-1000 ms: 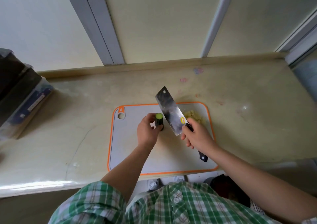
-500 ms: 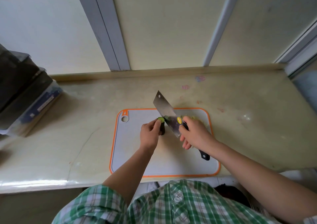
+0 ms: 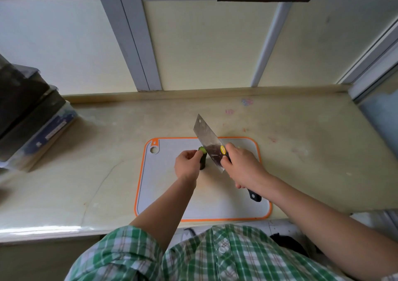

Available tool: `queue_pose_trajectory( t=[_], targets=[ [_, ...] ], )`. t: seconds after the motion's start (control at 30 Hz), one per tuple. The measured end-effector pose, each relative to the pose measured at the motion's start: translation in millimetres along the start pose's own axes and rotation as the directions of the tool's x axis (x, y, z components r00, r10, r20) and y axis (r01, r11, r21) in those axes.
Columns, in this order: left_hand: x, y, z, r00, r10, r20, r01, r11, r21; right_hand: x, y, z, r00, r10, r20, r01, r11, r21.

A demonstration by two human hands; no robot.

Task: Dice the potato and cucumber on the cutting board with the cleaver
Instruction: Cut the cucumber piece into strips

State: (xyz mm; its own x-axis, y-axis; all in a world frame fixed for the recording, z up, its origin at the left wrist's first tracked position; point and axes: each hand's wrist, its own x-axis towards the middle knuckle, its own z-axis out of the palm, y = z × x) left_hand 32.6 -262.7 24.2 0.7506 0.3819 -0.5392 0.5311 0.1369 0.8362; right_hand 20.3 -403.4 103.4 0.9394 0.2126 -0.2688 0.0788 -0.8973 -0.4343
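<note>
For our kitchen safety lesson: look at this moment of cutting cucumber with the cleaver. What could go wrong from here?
1. The left hand pinches the short cucumber piece right beside the cleaver blade; a slip could nick that hand.
2. The piece seems to stand on end, so it may tip under the cut.
3. The cutting board lies near the front edge of the counter and might slide toward it.

A short-sleeved shirt [image 3: 226, 259] in a green and white check, crossed by thin brownish lines, was seen along the bottom of the frame. Small white buttons [image 3: 221, 249] were set down its front at lower centre. The left sleeve [image 3: 120, 250] was cut short above the elbow; the left hand [image 3: 187, 164] and right hand [image 3: 243, 166] were left bare
</note>
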Motion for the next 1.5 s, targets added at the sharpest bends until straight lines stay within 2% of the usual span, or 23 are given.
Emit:
queue_pose_trajectory(
  t=[0.43, 0.77, 1.23, 1.5],
  targets=[
    [0.8, 5.7, 1.4, 0.999, -0.034, -0.018, 0.034, 0.999, 0.028, -1.2, -3.9, -2.1, 1.000, 0.006, 0.029, -0.005, 0.999, -0.039],
    [-6.1, 11.4, 7.0, 0.997, -0.049, -0.055, 0.052, 0.997, 0.065, -1.1, -20.2, -11.8, 0.995, 0.049, 0.085, -0.034, 0.987, -0.160],
    [-5.3, 10.6, 6.9, 0.996, -0.050, -0.067, 0.055, 0.996, 0.068, 8.9, -25.9, 0.8, 0.986, 0.085, 0.140, -0.075, 0.994, -0.076],
    [-4.4, 10.7, 6.1, 0.996, -0.056, -0.065, 0.061, 0.995, 0.076, 15.3, -18.2, 19.8, 0.986, 0.090, 0.138, -0.069, 0.986, -0.153]
  ],
)
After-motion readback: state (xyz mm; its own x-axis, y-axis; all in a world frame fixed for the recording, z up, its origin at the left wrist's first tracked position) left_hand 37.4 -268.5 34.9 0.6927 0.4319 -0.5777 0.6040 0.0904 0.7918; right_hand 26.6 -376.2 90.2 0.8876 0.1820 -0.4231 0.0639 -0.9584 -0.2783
